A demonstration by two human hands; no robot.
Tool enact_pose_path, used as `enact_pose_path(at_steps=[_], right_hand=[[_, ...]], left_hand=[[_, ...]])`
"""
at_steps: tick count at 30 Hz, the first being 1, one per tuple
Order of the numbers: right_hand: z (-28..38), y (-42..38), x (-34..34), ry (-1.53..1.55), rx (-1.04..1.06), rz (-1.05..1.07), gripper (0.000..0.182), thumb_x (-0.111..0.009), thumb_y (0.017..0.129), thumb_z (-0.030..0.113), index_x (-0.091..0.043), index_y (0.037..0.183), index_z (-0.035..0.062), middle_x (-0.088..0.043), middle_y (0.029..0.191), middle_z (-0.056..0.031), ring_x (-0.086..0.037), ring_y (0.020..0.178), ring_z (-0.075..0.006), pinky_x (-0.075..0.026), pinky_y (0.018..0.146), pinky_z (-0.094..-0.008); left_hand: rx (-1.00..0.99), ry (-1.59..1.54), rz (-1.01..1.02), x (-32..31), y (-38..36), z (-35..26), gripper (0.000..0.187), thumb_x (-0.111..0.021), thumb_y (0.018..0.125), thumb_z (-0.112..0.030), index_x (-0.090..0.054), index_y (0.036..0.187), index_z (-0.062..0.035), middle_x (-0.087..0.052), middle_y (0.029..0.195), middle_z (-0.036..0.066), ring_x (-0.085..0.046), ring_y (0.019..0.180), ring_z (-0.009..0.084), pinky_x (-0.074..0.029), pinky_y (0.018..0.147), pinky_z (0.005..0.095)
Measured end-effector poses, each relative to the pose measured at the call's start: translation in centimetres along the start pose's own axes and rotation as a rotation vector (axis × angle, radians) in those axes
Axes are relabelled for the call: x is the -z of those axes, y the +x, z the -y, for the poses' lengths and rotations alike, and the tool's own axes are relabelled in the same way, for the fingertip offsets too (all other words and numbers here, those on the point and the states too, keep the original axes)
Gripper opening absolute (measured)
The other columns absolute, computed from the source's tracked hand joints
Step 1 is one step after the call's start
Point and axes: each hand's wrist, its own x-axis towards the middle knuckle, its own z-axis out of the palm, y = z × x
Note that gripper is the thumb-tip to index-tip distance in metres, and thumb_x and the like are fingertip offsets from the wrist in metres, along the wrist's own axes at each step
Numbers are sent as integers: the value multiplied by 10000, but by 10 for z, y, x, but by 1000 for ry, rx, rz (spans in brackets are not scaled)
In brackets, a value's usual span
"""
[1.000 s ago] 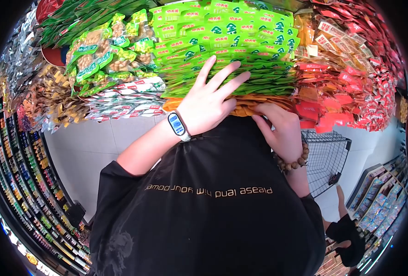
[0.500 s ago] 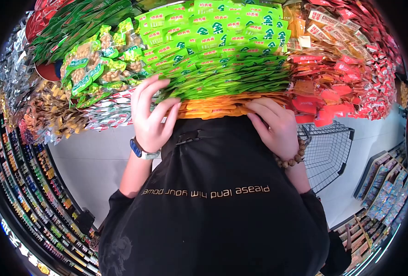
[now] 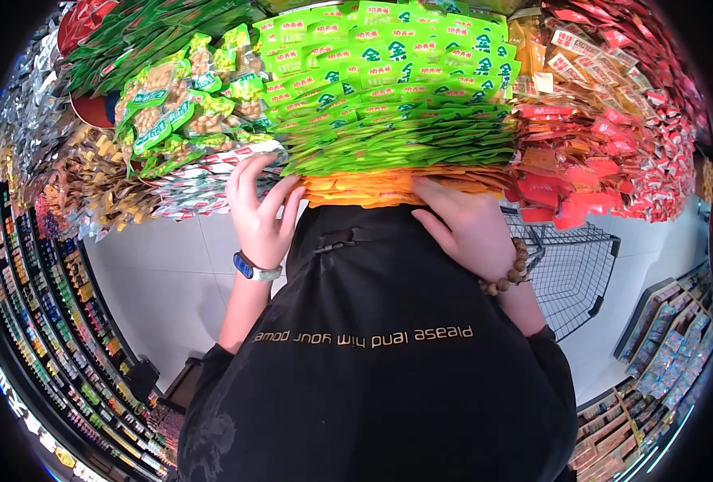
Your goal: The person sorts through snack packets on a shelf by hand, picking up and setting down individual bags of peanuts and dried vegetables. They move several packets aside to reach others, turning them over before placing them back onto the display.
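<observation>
Head view: orange packets (image 3: 360,189) run left to right along the near edge of the packet pile (image 3: 392,120); the right grip (image 3: 478,230) touches their right part, any pinch hidden; the left grip (image 3: 260,230), loosely open, is just beside their left end.

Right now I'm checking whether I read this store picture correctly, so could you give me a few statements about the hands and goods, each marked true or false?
1. The left hand has a watch on its wrist. True.
2. The right hand reaches in among the green packets. False: its fingers are at the orange packets.
3. The orange packets lie on the person's side of the green packets. True.
4. The wire basket is to the person's left. False: the wire basket is to the right.
5. A bead bracelet is on the right wrist. True.
</observation>
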Motion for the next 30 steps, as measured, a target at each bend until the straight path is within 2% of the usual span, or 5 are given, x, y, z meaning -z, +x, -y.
enact_pose_path(at_steps=[6, 10, 16, 19, 30], right_hand=[[-3, 2, -7, 33, 15, -14, 353, -723, 955, 268, -676, 1228, 50, -751, 1188, -142, -747, 867, -320, -598, 711, -408], [-4, 7, -3, 37, 38, -26, 326, -725, 953, 267, -697, 1193, 48, -756, 1157, -136, -743, 856, -320, -594, 703, -402], [7, 24, 12, 134, 71, -135, 248, -759, 900, 152, -726, 1123, 49, -749, 1036, -82, -721, 869, -292, -569, 738, -399], [7, 38, 15, 80, 198, -277, 270, -759, 871, 104, -719, 1131, 44, -724, 1110, -85, -692, 1036, -298, -549, 864, -441], [-3, 45, -3, 13, 251, -182, 461, -742, 860, 108, -654, 1308, 37, -601, 1416, -104, -531, 1357, -315, -453, 1132, -505]], left_hand=[[301, -378, 36, -9, -8, -9, 158, -766, 871, 21, -733, 1023, -3, -675, 1247, 161, -666, 1118, 329, -545, 940, 433], [85, -207, -123, -9, 8, -8, 280, -757, 880, 30, -668, 1144, -2, -670, 1241, 170, -661, 1136, 332, -541, 951, 424], [282, -475, -39, -12, 27, -12, 548, -681, 949, 10, -470, 1454, 12, -457, 1534, 200, -456, 1442, 343, -351, 1223, 493], [279, -626, -55, -18, 32, -15, 721, -615, 972, 43, -254, 1593, -18, -285, 1672, 216, -276, 1573, 333, -243, 1279, 515], [424, -929, -64, -20, 49, -16, 697, -631, 980, 28, -279, 1579, -13, -324, 1640, 199, -265, 1573, 318, -201, 1297, 466]])
